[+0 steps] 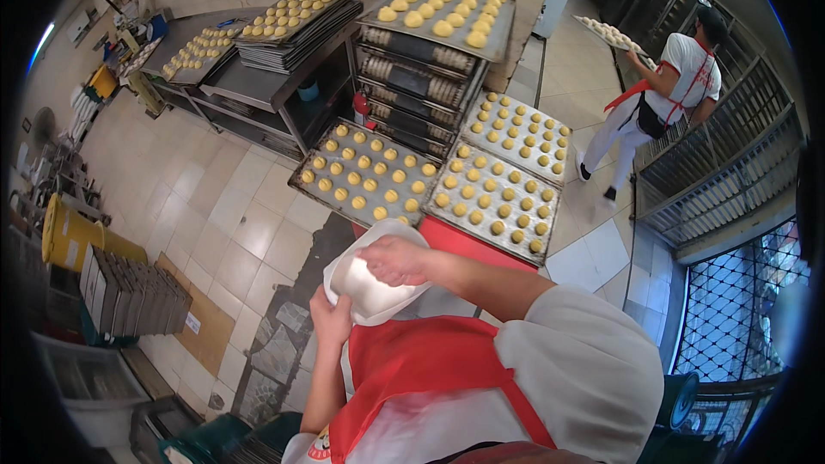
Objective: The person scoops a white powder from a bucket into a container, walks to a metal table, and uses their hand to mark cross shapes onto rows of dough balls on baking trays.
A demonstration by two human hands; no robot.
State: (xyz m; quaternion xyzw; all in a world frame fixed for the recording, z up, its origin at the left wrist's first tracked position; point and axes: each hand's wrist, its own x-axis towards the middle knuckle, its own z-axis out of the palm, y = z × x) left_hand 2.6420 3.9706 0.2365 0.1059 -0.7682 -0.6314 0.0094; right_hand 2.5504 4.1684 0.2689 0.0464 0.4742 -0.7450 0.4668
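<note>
In front of my red apron I hold a white tub. My left hand is closed on its near left rim, thumb over the edge. Across the tub's far side reaches my right hand, its fingers curled together over the opening; what they hold, if anything, is hidden. The tub's inside looks white, and I cannot tell its contents. Just beyond are trays of round yellow dough pieces: a dark tray at the left, a lighter tray at the right, and another tray behind that one.
A tray rack stands ahead, topped by a tray of dough. Left of it, a steel table bears stacked trays. A co-worker carries a loaded tray at the right. A yellow bin stands at the left.
</note>
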